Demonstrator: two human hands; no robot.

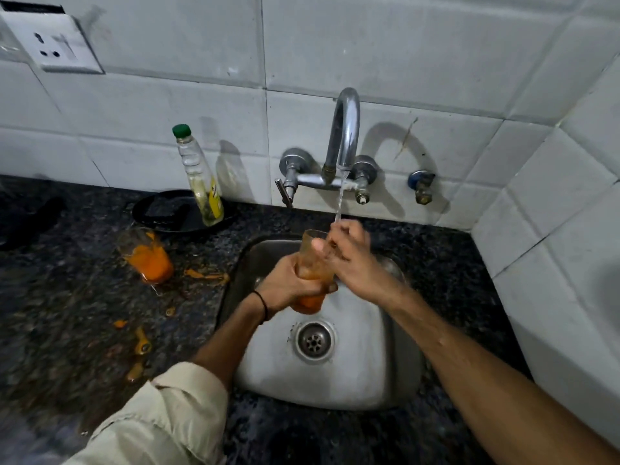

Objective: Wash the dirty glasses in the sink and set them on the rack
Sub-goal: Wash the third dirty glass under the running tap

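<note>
Over the steel sink (369,374), my left hand (288,285) grips the lower half of a tall glass (312,263) smeared with orange residue. My right hand (352,253) is at the glass's rim, with fingers reaching into its mouth. Water runs from the chrome tap (345,129) onto my right hand and the rim. A second dirty glass (147,256), holding orange pulp, stands on the dark counter to the left of the sink. No rack is in view.
Orange spills (141,344) dot the granite counter left of the sink. A clear bottle with a green cap (201,176) stands on a black pan (181,211) by the tiled wall. A wall socket (53,45) is at top left. White tiles close off the right side.
</note>
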